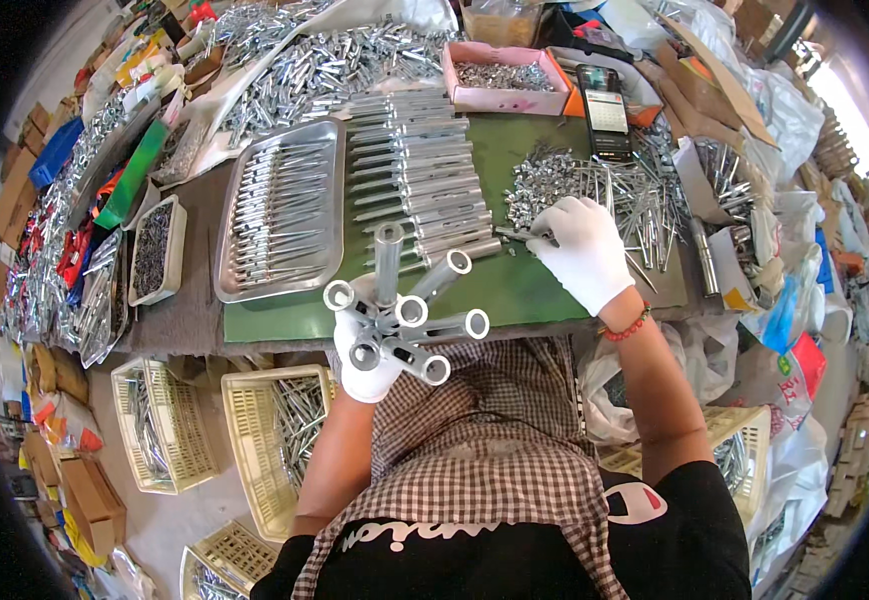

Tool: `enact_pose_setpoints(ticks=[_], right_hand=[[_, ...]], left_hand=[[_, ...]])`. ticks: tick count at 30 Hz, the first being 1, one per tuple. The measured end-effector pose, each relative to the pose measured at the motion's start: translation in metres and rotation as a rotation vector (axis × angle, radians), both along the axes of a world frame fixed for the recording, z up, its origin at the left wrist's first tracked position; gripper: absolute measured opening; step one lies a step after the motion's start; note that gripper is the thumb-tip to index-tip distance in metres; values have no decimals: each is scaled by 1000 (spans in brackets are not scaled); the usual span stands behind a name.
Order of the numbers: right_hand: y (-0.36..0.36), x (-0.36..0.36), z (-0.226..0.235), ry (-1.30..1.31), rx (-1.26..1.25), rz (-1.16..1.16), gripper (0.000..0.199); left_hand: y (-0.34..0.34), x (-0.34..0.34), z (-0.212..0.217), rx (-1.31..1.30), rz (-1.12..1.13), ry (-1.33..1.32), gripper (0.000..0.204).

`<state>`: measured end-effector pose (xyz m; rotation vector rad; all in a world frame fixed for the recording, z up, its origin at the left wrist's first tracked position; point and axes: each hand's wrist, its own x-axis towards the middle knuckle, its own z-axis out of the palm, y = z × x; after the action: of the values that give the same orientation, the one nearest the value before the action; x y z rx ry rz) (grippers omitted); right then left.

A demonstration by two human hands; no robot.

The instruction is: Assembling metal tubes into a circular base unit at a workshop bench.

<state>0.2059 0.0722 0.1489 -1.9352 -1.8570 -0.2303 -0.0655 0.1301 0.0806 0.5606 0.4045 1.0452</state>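
My left hand [365, 378], in a white glove, is closed around a bunch of several hollow metal tubes [388, 265]. Their open ends fan out upward over the near edge of the green mat [265, 325]. My right hand [585, 252], also gloved, has its fingers pinched together beside a heap of small metal parts [543, 185]. A thin dark tip pokes out from those fingers, but what they hold is too small to name. Left of the fingers, a column of metal tubes [440, 188] with thinner rods at their left ends lies across the mat.
Left of the tubes stands a metal tray [339, 215] of pointed rods. Loose thin rods [650, 215] lie right of my right hand, below a phone [607, 115]. A pink box [455, 95] of small parts stands at the back. Plastic crates [245, 440] sit below the table.
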Motion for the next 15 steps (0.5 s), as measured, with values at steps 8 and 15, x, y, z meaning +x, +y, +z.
enact_pose_setpoints(ticks=[8, 15], right_hand=[[2, 3, 16, 285, -191, -172, 12], [7, 16, 5, -10, -175, -32, 15]], left_hand=[[0, -1, -3, 148, 37, 270, 42], [2, -4, -9, 356, 57, 369, 43]])
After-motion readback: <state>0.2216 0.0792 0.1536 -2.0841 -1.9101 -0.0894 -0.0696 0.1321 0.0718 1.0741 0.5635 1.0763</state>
